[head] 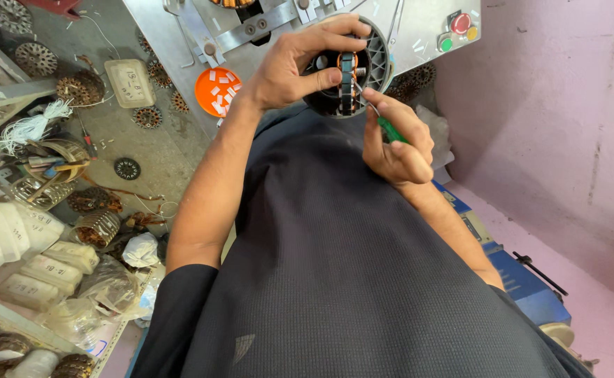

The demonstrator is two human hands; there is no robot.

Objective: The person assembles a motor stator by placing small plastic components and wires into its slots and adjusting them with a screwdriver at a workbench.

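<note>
Your left hand [289, 66] is wrapped tight around the round motor part [349, 70], holding it up over the grey bench [419, 28]. Your right hand [394, 143] pinches a green tool [391, 129] at its coils. I think you're tucking wire; push gently.

Both hands [300, 66] [394, 140] raised, fingers curled

Hands [349, 98] on stator [349, 70] — green-handled tool [393, 131]

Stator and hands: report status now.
Left hand grips round stator. Right hand holds green-handled tool, tip at the windings. Nothing in the way.
</note>
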